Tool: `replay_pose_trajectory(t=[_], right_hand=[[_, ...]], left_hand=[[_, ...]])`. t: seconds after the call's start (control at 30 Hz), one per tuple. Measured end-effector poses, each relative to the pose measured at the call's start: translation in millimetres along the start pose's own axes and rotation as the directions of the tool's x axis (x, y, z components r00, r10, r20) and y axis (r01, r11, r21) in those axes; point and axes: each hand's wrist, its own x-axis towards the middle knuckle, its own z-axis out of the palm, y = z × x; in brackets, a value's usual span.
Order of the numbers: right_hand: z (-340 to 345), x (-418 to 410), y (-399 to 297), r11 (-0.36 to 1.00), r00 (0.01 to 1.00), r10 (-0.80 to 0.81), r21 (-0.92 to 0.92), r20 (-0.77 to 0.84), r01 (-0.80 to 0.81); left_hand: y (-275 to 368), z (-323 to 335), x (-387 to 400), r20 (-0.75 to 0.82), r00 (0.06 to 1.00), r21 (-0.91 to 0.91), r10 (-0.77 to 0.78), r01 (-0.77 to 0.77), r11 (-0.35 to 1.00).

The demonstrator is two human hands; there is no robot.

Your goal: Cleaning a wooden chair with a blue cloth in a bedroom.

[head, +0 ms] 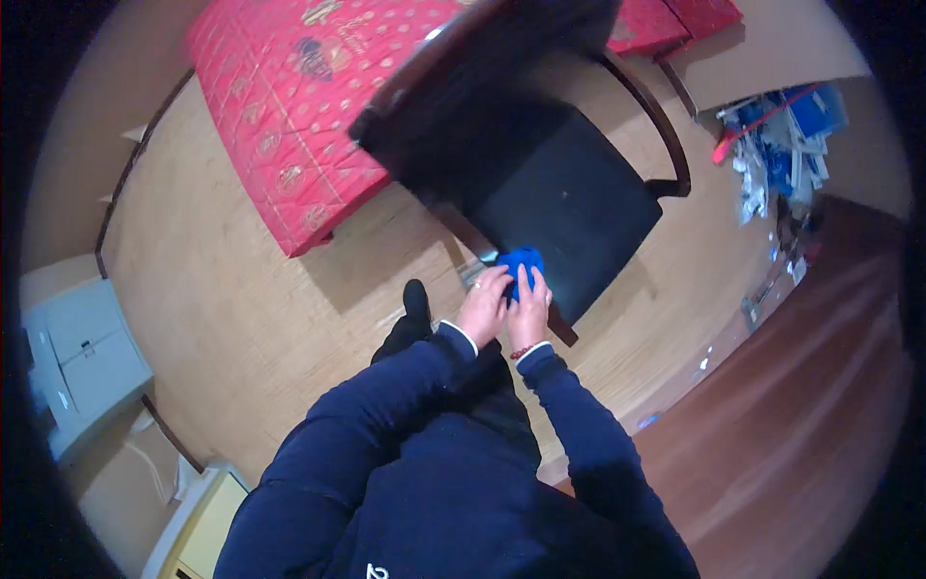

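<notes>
A bunched blue cloth lies at the near corner of the black seat of a dark wooden armchair. My left hand, with a ring on one finger, grips the cloth's left side. My right hand presses on the cloth from the near side, its fingers spread over it. A red bead bracelet circles the right wrist. The two hands are side by side, and they hide part of the cloth. Near the left fingertips, the chair's frame runs along the seat edge.
Beyond the chair is a bed with a red patterned cover. Packets and papers are piled at the right, near a brown curtain. A pale grey cabinet stands left. My black shoe is on the wooden floor.
</notes>
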Motion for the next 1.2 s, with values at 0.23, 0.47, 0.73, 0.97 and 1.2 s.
replay_pose_trajectory(t=[0.23, 0.47, 0.73, 0.97, 1.2], right_hand=[[41.7, 41.1, -77.5, 0.888, 0.904, -0.402, -0.179, 0.143, 0.424], [53.4, 67.1, -100.0, 0.666, 0.757, -0.562, -0.36, 0.334, 0.653], [36.2, 56.8, -78.0, 0.649, 0.754, -0.5, -0.393, 0.426, 0.652], [-3.1, 8.8, -21.7, 0.671, 0.74, -0.483, -0.345, 0.469, 0.657], [-50.3, -45.7, 69.4, 0.656, 0.705, -0.453, -0.332, 0.545, 0.678]], left_hand=[[-64.6, -58.2, 17.1, -0.072, 0.754, -0.732, -0.653, 0.405, 0.548], [-78.4, -89.6, 39.0, 0.115, 0.654, -0.979, -0.748, 0.2, 0.025], [-75.1, -43.9, 31.1, 0.231, 0.738, -0.972, -0.633, 0.156, -0.173], [-59.7, 36.9, -4.5, 0.281, 0.709, -0.957, -0.647, 0.26, -0.131], [-12.5, 129.5, -40.6, 0.325, 0.682, -0.946, -0.655, 0.241, -0.218]])
